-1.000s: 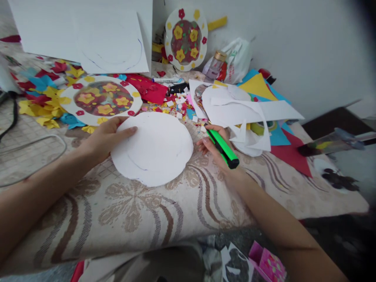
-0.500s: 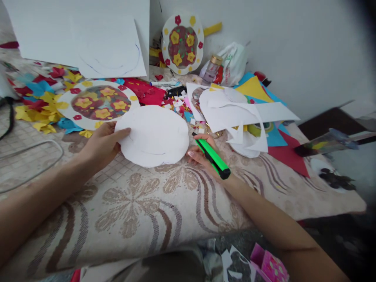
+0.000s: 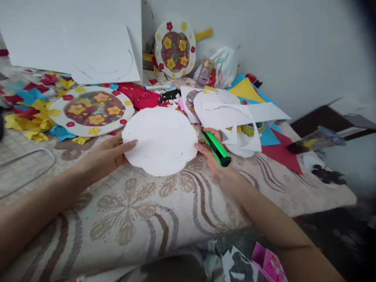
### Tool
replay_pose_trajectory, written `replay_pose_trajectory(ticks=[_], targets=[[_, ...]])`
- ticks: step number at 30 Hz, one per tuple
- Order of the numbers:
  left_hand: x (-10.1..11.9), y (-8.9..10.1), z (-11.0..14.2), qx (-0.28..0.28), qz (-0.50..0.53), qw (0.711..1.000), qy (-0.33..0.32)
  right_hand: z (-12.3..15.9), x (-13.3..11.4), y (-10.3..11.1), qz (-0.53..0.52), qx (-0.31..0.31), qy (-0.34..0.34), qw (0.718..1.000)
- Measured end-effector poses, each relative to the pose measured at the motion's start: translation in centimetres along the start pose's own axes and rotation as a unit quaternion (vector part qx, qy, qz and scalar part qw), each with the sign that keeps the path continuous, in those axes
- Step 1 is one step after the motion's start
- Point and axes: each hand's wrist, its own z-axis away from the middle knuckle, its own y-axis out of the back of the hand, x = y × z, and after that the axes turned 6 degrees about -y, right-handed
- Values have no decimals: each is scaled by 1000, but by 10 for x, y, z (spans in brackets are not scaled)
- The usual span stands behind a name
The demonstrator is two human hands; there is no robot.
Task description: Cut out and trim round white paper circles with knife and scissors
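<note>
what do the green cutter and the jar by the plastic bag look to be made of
Green utility knife: probably smooth plastic, judging by its bright, even colour and moulded black end.

Jar: clear glass or plastic, I can't tell which; its body is see-through. Its gold lid has a sheen, perhaps metal.

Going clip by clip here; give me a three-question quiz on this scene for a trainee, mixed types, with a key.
1. What does the right hand hold?
A) scissors
B) green cutter
C) plastic bottle

2. True or false: the left hand has its thumb on the white cutout.

3. Fill in: the carrier bag by the wall is mostly ____ in colour.

Key: 1 B; 2 true; 3 white
</note>
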Motion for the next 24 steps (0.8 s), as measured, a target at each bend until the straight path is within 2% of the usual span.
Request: replay_pose_trajectory(ticks=[3, 7, 11, 13, 16, 24], targets=[[4, 10, -6, 25, 11, 1000, -11, -2, -8, 4, 2, -28, -20, 999], [8, 19, -9, 45, -25, 998, 40, 1, -9, 2, -11, -70, -40, 997], [10, 17, -6, 12, -50, 995, 83, 5, -6, -3, -31, -48, -52, 997], [10, 16, -6, 27, -48, 995, 79, 5, -6, -5, -53, -37, -72, 995], [11, 17, -10, 57, -41, 995, 73, 5, -9, -5, -64, -52, -89, 993], [18, 18, -9, 48, -60, 995, 68, 3, -1, 2, -19, -128, -32, 991]])
